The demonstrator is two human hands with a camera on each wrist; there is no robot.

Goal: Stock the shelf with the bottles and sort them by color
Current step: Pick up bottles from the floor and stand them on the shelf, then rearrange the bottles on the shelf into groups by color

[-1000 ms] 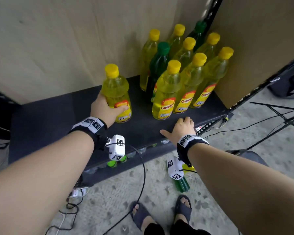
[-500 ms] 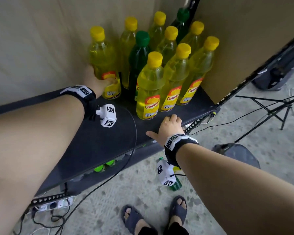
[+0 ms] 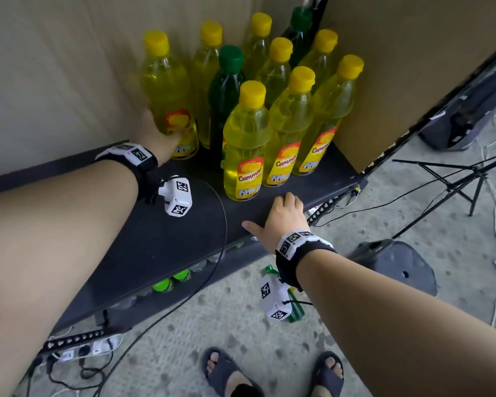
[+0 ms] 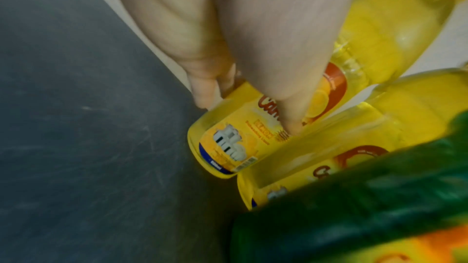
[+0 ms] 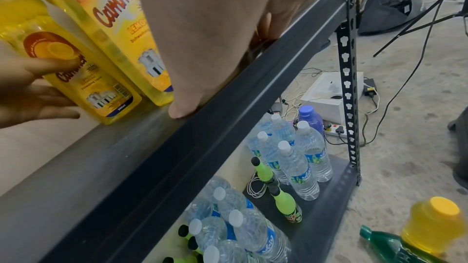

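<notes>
Two hands: both at the dark shelf [image 3: 184,253], one holding, one resting.
Left hand [image 3: 158,133]: wrapped round the lower body of a yellow bottle [image 3: 169,90], thumb across the label, fingers behind it; the left wrist view shows the thumb on the label and fingertips at the far side.
Held bottle, place: upright at the left end of the cluster, near the pale back wall [image 3: 55,67], just beside another yellow bottle. Its base looks set on the shelf, though blur in the wrist view leaves that unsure.
Right hand [image 3: 281,219]: flat on the shelf's front edge, fingers slightly bent, thumb spread out to the left, holding nothing; it lies just in front of the front-row bottle [image 3: 245,144].
Cluster: yellow-capped bottles in rows running back to the right corner; two green bottles among them, one [image 3: 226,90] in the second row, one [image 3: 299,27] at the back by the cardboard panel [image 3: 413,67].
Lower shelf [image 5: 316,217]: clear water bottles [image 5: 301,163], some standing and some lying, and a few bright green bottles [image 5: 286,203].
Floor [image 3: 413,210]: a green bottle [image 5: 390,245] lying down, touching a yellow bottle [image 5: 430,225]; cables, a power strip [image 3: 78,349], a tripod [image 3: 455,181].
Feet: in dark sandals [image 3: 229,373] at the bottom edge.
</notes>
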